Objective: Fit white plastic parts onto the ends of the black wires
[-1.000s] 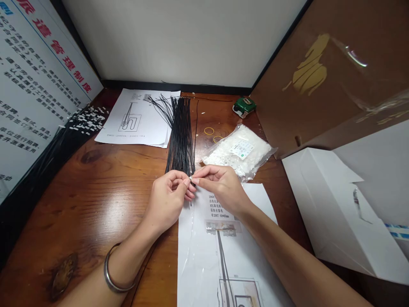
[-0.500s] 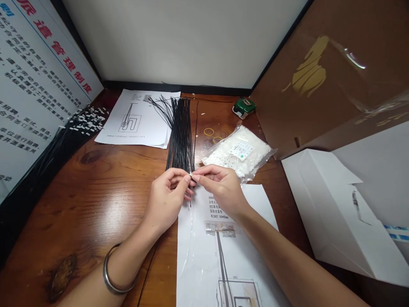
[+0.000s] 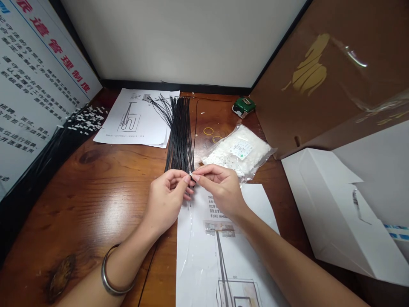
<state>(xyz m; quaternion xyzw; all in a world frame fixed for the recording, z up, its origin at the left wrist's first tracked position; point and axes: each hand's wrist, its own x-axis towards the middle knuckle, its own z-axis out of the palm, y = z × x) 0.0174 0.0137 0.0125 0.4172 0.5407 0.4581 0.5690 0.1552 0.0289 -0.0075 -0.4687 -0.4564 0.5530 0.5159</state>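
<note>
My left hand (image 3: 168,197) and my right hand (image 3: 220,187) meet over the wooden table (image 3: 96,187), fingertips pinched together on a small white connector (image 3: 191,175) at the end of a thin black wire (image 3: 190,194). The wire hangs down between the hands. Just beyond my fingers lies a bundle of black wires (image 3: 180,134), fanned at its far end. A clear bag of white connectors (image 3: 239,151) rests right of the bundle. Under my right wrist lies a printed drawing sheet (image 3: 220,251).
A second drawing sheet (image 3: 137,117) lies at the back left. Black wires with white connectors (image 3: 76,125) pile along the left poster wall. A green tape measure (image 3: 243,105), two rubber bands (image 3: 209,131), a brown cardboard panel (image 3: 319,76) and a white box (image 3: 338,213) stand at right.
</note>
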